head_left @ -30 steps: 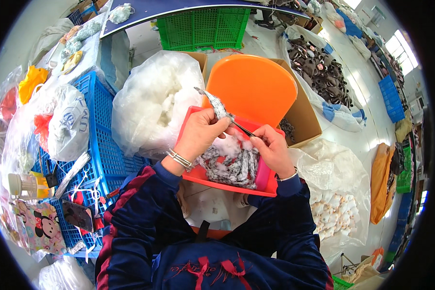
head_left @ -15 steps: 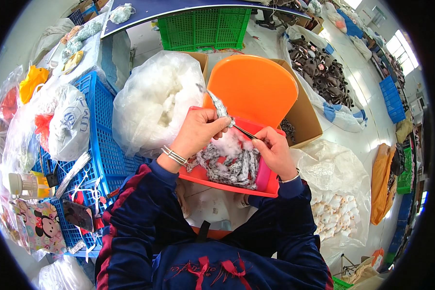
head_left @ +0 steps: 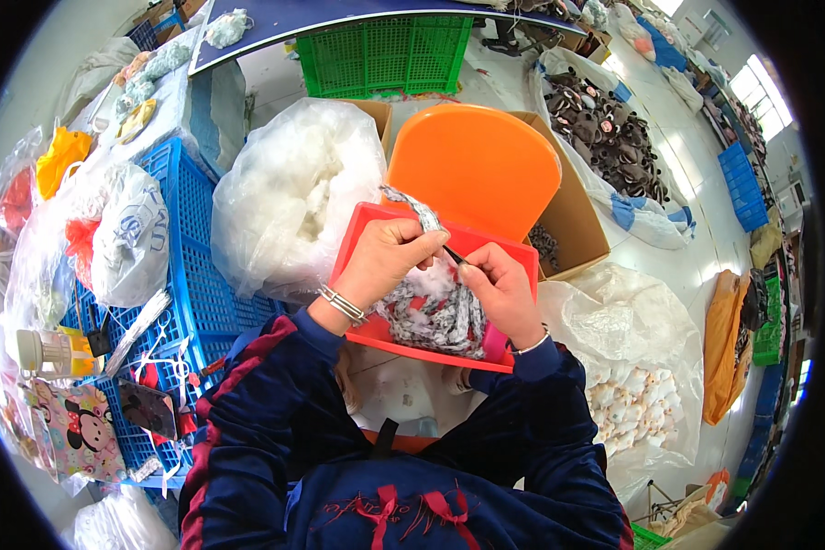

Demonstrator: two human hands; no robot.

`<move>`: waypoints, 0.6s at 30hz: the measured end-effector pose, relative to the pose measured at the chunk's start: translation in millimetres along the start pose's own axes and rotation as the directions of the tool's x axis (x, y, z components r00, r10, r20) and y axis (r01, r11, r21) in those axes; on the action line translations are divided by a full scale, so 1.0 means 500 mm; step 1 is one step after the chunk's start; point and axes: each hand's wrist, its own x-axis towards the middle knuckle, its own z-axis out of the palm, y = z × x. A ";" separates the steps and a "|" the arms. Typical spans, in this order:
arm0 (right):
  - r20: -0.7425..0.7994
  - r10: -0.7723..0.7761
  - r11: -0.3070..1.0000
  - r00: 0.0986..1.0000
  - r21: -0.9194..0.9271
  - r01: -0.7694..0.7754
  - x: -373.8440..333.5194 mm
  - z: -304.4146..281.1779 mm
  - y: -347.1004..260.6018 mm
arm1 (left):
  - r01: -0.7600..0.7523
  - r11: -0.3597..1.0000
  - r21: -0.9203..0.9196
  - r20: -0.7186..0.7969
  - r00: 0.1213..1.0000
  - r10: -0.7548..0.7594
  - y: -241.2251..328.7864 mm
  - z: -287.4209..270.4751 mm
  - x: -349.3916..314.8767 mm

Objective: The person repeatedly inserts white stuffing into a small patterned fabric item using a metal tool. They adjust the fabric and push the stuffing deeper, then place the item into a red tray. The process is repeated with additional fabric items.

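Note:
Above a red plastic tray (head_left: 401, 346), my left hand (head_left: 382, 263) pinches a narrow grey-and-white fuzzy fabric tube (head_left: 425, 216), whose free end curls up and away past the fingers. My right hand (head_left: 506, 295) is closed around a thin dark metal tool (head_left: 453, 256). The tool's tip runs into the near end of the tube at my left fingertips; how far in is hidden. Below the hands, a heap of similar grey-and-white fuzzy pieces (head_left: 442, 319) lies in the tray with a tuft of white stuffing (head_left: 443, 275).
Left of the tray stands a clear bag of white fibre stuffing (head_left: 293, 183). An orange stool seat (head_left: 477, 165) and a cardboard box (head_left: 573, 215) are beyond it. Blue crates (head_left: 202, 275) flank my left, and a plastic sack of pale pieces (head_left: 637, 403) lies right.
Both hands have shifted slightly; my right hand has come closer to the left. Less of the tool shows between them, and the tube's free end now bends over leftward.

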 end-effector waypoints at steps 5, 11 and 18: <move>-0.020 0.012 0.999 1.000 0.049 -0.011 0.004 0.017 -0.009 | -0.001 0.997 -0.075 -0.055 0.998 -0.004 -0.013 0.019 -0.003; -0.019 0.004 1.000 1.000 -0.006 -0.004 0.009 0.009 -0.009 | -0.009 0.999 -0.041 -0.122 0.993 0.004 -0.003 0.000 0.004; -0.010 0.034 0.997 0.999 0.070 -0.033 0.012 0.008 -0.020 | 0.028 0.998 -0.048 -0.095 0.995 -0.033 0.005 0.036 -0.005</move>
